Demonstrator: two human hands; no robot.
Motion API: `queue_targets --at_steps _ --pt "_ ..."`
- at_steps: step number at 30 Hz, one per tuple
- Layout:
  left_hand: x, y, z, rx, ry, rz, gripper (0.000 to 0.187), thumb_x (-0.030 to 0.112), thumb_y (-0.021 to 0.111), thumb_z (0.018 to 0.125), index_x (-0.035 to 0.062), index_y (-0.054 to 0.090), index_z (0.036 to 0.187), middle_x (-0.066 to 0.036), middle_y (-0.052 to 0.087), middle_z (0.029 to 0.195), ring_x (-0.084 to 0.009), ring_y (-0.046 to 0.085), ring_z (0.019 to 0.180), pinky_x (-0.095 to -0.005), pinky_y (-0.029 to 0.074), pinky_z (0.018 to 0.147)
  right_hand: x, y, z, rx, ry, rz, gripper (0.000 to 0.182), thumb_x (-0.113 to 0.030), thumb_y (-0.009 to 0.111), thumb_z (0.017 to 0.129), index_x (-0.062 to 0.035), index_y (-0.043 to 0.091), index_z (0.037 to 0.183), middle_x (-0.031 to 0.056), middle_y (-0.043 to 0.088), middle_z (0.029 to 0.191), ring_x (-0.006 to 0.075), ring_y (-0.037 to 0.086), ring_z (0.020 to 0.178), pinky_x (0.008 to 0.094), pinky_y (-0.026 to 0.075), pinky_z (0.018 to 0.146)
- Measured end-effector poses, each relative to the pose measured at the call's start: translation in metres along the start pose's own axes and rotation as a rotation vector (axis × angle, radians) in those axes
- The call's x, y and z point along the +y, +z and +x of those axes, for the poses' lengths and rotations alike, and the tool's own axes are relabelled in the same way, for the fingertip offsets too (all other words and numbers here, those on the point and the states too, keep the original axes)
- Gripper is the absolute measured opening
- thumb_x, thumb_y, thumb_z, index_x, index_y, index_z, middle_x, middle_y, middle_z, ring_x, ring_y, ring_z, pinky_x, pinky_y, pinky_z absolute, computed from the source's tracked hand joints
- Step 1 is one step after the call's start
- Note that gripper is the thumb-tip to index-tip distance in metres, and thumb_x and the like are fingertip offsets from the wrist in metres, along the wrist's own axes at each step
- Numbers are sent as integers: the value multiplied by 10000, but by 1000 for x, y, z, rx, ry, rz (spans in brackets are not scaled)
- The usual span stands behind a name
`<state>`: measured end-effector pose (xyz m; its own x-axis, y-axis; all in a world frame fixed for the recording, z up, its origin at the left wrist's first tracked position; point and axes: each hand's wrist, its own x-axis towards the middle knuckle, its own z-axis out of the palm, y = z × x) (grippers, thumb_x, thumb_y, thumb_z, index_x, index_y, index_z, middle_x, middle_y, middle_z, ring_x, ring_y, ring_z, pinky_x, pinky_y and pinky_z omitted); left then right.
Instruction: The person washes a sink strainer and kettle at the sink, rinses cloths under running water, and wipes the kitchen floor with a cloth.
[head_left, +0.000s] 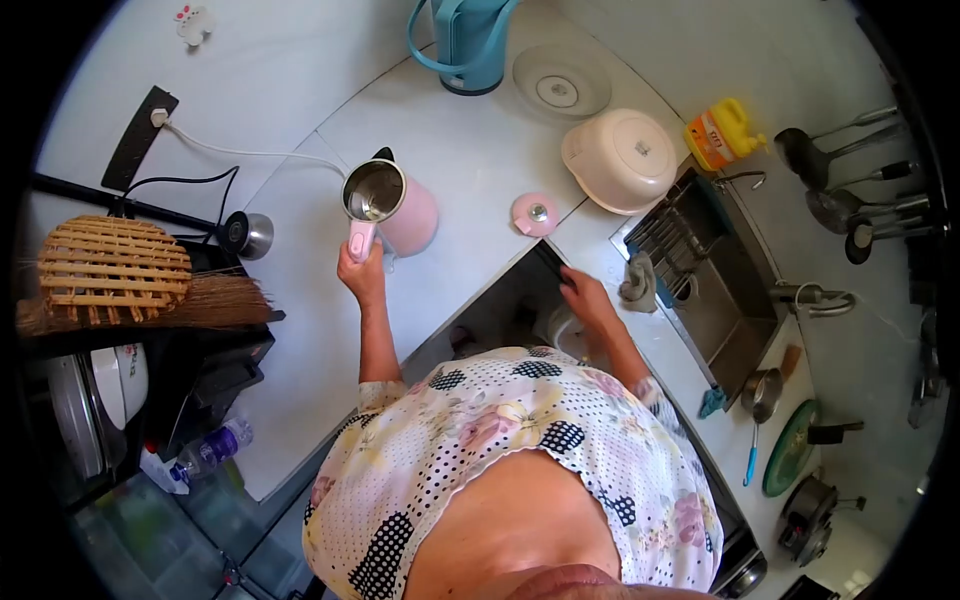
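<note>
A pink electric kettle (pixel 411 218) with a shiny metal inside is at the middle of the white counter, its top uncovered. My left hand (pixel 364 272) is closed around its pink handle (pixel 361 240). Whether the kettle's base touches the counter is hard to tell. A round pink lid (pixel 535 214) with a silver centre lies to the right, near the counter's inner corner. My right hand (pixel 588 298) is at the counter's edge just below that lid, fingers extended and partly hidden, with nothing visible in them.
A teal jug (pixel 474 50), a clear round cover (pixel 562 82) and a cream basin (pixel 622 160) stand at the back. Right are a yellow bottle (pixel 722 135), a sink (pixel 735 325) and a grey cloth (pixel 638 283). A white cord (pixel 250 154) runs from the wall socket toward the kettle.
</note>
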<state>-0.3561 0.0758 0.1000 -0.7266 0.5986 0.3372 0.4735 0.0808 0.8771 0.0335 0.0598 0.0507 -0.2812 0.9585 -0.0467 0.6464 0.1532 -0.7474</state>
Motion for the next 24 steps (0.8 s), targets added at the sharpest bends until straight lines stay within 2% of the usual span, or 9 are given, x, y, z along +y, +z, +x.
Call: queue_targets --at_steps 2,4,7,10,13,16,17,20,24 --pt "0 2 -6 4 2 26 262 174 711 647 3 536 742 -130 577 684 -269 549 628 -368 450 629 -22 -7 42 -54 77 41 394 -140 590 798 6 517 1157 188 595 1060 299 608 884 344 483 769" --pt "9 0 -7 13 36 103 259 169 710 650 5 537 751 -134 578 685 -266 555 632 -364 451 628 -15 8 77 108 14 51 403 -121 585 789 4 513 1165 192 601 1000 300 603 840 340 482 744" --pt "11 0 -7 -31 -46 -18 252 160 707 660 6 541 772 -139 589 701 -259 575 644 -356 458 626 1 26 126 256 -127 -120 379 -130 593 756 -11 553 1114 199 595 933 315 593 787 357 479 705" --pt "-3 2 -7 -37 -36 -7 247 159 703 672 8 550 793 -132 601 717 -252 590 652 -347 465 624 9 39 159 160 -184 -300 299 -158 612 710 -18 615 974 185 596 825 322 584 728 372 477 663" --pt "16 -7 -7 -143 -158 -18 303 192 710 679 13 556 869 -129 613 759 -262 597 681 -344 472 644 10 50 179 -30 -64 -414 181 -174 587 717 -36 613 831 201 606 875 364 590 778 397 479 695" --pt "19 -23 -7 -263 -182 0 416 229 715 680 18 524 983 -140 609 871 -280 592 803 -361 463 727 -37 38 179 -18 -105 -186 165 -165 571 707 -36 624 796 212 608 777 371 590 699 384 479 646" --pt "18 -27 -11 -301 -165 11 458 242 716 680 20 510 1023 -144 606 914 -285 588 852 -367 458 761 -37 43 185 62 -180 -13 116 -126 592 702 -18 595 744 93 586 617 189 561 568 299 452 553" --pt "8 -43 -33 -169 2 95 516 245 703 692 24 465 1094 -143 580 1015 -287 548 975 -380 421 849 -106 22 198 -101 -111 324 147 -127 599 732 -5 615 813 83 608 683 153 581 607 268 459 560" --pt "-22 -70 -71 -147 -80 23 450 212 677 715 22 477 1071 -131 582 1013 -269 545 988 -373 417 858 -225 -4 188 -192 -178 444 140 -97 599 755 9 602 846 33 591 691 80 545 620 213 433 533"
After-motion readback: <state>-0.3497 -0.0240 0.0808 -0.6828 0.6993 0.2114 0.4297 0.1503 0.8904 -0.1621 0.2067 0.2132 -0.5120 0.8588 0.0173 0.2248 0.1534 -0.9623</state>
